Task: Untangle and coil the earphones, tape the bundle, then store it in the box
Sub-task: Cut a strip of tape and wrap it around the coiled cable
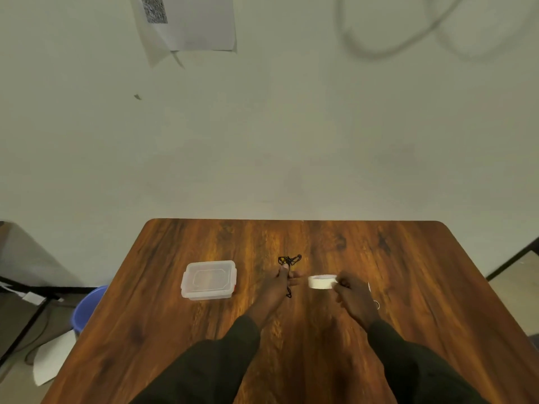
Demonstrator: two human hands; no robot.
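Wooden table [408, 287] against pale wall, seen from head cam.

Left hand [278, 284] near table centre, fingers closed on black earphones [288, 260]. Cord bunched w/ loops sticking out past fingertips, far side of hand; one short loop hanging out near side, by wrist. Bundle loose, no tape visible on it.

Right hand [354, 295] just right of left hand, gripping white tape roll [321, 281]. Fingers curled round right side of roll, roll's open face up. Roll sits between the two hands, nearly touching left-hand fingers. Can't tell if a strip is pulled free; too blurry.

Clear plastic box [208, 279] left of left hand, apart from it, lid on, resting flat on table.

Small pale ring-like bit on table just right of right hand, unclear what.

Dark sleeves on both arms.

Off table: blue bucket [89, 307] on floor left of box, past table edge. Paper sheet w/ QR code [186, 21] on wall, far above box.
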